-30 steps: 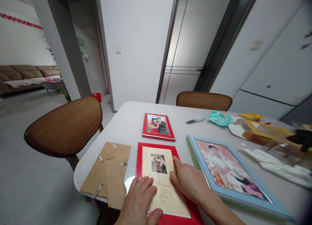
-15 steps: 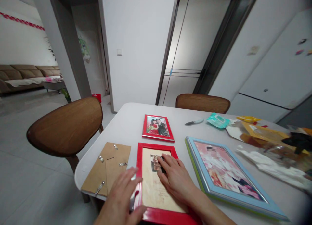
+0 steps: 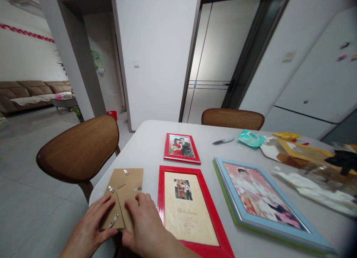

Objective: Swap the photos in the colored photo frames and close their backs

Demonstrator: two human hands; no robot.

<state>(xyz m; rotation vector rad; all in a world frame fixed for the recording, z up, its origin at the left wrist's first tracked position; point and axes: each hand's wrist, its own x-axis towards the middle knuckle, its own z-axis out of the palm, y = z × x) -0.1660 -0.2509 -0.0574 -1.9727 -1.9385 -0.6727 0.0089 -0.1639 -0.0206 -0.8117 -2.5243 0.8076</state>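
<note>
A brown picture frame backing board with metal clips and a folded-down stand lies at the table's left edge. My left hand grips its lower left side, fingers on top and thumb at the near edge. On its lower right side, my right hand has its fingers bent over the board and its thumb at the near edge. Just right of my right hand lies a red picture frame, face up, with a cream sheet and a small photo in it. A smaller red frame with a couple's photo lies beyond.
To the right, a light blue frame rests on a green one. Farther back are a knife and a teal wipes packet. Packaging and white tissue cover the right side. A wooden chair stands left.
Both hands have moved left, my right hand leaving the large red frame's front. They now hold the backing board, which has shifted slightly left and turned.
</note>
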